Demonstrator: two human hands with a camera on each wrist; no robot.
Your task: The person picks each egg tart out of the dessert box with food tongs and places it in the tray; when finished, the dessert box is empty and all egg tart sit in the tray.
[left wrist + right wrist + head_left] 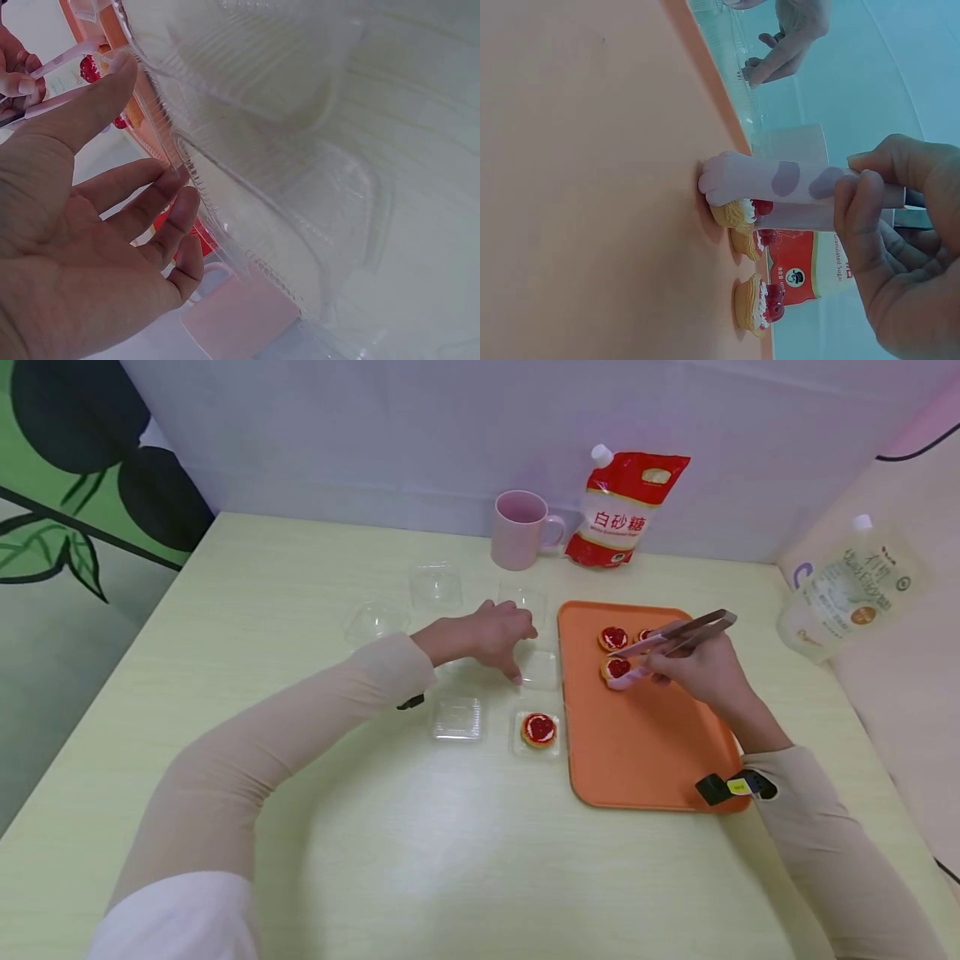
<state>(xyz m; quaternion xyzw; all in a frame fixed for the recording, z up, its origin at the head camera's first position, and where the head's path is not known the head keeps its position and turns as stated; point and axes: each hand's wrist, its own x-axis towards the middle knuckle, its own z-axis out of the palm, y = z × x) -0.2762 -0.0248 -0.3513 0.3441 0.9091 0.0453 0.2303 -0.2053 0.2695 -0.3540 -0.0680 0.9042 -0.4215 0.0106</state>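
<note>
My right hand (pixel 705 672) grips a pair of tongs (pixel 810 180) with pink paw-shaped tips. In the right wrist view, the tips stand on either side of a small tart (pixel 733 215) with red topping, low over the orange tray (pixel 645 760). Two more tarts sit close by, one of them a red-topped tart (pixel 751 306). My left hand (pixel 491 635) reaches over the clear plastic boxes, thumb and fingers spread apart. In the left wrist view its fingertips are right at the ridged rim of a clear box (pixel 262 202). Another tart (pixel 538 730) rests in a clear box base nearer me.
More clear plastic box parts (pixel 457 718) lie left of the tray, including an upturned-looking shell (pixel 437 587) farther back. A pink mug (pixel 519 531) and a red sugar pouch (pixel 618 514) stand along the back wall. A pale pouch (pixel 851 589) leans at the right.
</note>
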